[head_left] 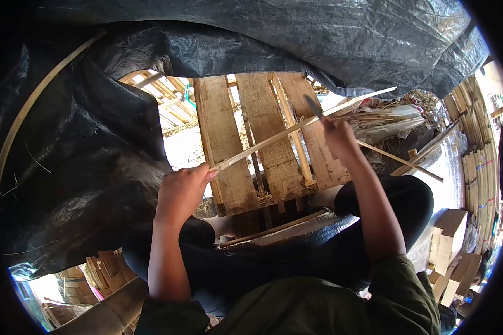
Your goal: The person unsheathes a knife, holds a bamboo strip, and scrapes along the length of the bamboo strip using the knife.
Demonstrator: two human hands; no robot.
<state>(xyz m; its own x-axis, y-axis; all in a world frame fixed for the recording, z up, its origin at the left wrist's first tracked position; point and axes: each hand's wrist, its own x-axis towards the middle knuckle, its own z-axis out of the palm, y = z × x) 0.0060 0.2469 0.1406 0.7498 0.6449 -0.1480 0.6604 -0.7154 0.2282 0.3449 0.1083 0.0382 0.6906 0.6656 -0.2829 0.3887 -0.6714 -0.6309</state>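
A long, thin bamboo strip (268, 141) runs slantwise from lower left to upper right over a bench of wooden planks (262, 117). My left hand (183, 188) is closed round its near end. In my right hand (341, 135) is a knife (313, 106), its dark blade pointing up and to the left. The blade lies at the strip, about two thirds of the way along; whether it cuts into it I cannot tell. The fingers of my right hand hide the knife's handle.
Black plastic sheeting (84, 151) hangs at the left and across the top. Bundled bamboo slats (480, 178) stand at the right, above cardboard boxes (450, 237). Another thin stick (402, 161) lies right of the planks. A thick bamboo pole (103, 315) is at lower left.
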